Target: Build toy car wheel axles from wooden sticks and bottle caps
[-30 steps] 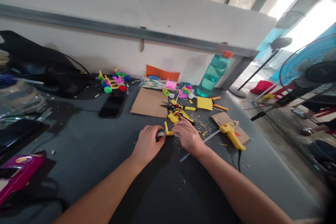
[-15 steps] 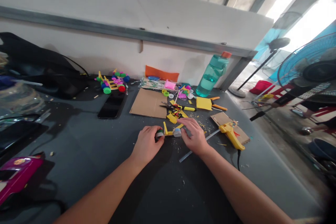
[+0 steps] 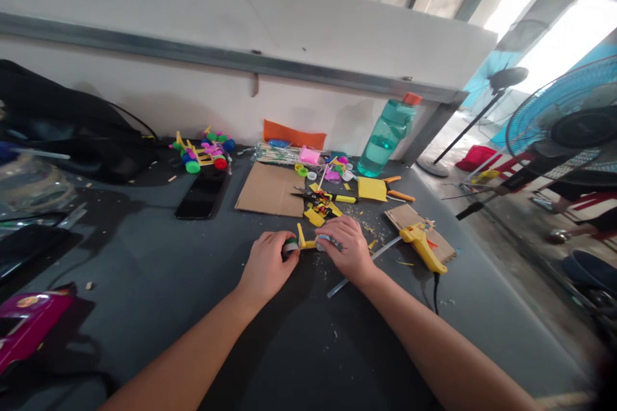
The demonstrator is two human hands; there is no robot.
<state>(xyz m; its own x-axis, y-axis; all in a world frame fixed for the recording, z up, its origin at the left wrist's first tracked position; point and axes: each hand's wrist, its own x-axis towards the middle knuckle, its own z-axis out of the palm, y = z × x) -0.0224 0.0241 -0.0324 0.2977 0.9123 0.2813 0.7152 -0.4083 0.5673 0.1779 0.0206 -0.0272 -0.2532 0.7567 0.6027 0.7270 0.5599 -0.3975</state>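
Note:
A small piece built of yellow sticks lies low over the dark table between my hands, with one stick standing up. My left hand has its thumb and fingers closed round the green-and-white bottle caps at its left end. At the right end is a whitish bottle cap, partly covered by my right hand, whose thumb and fingers close on it. A clear glue stick passes beside my right wrist toward a yellow glue gun resting on cardboard.
Behind the hands lie a cardboard sheet, yellow scraps and orange-handled pliers. A teal water bottle stands by the wall. To the left are a black phone, a colourful cap-wheeled model and a magenta tool.
My right hand has moved slightly left and its fingers have closed down over the whitish cap. The left hand keeps its grip on the other caps. The view has shifted slightly.

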